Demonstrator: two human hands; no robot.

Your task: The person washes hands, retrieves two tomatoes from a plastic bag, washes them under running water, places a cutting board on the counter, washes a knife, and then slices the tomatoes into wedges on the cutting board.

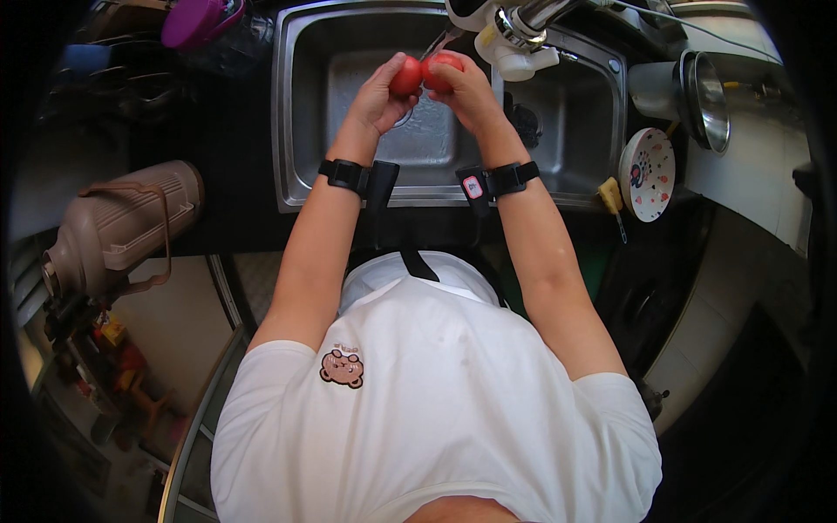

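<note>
My left hand point(381, 98) grips a red tomato point(407, 76), its thumb along the top. A second tomato point(443, 70) is in my right hand point(471, 91), partly hidden by the fingers. The two tomatoes are side by side, touching or nearly so. Both hands are above the large basin of a stainless steel sink point(327, 131). Water runs from the faucet point(516, 33) close to the right tomato, and the basin floor looks wet.
Right of the large basin is a smaller basin point(582, 131). A patterned bowl point(647, 173), a yellow sponge brush point(611, 196) and metal bowls point(709, 101) stand along the right side. At left are a thermos jug point(131, 222) and a purple-lidded container point(193, 23).
</note>
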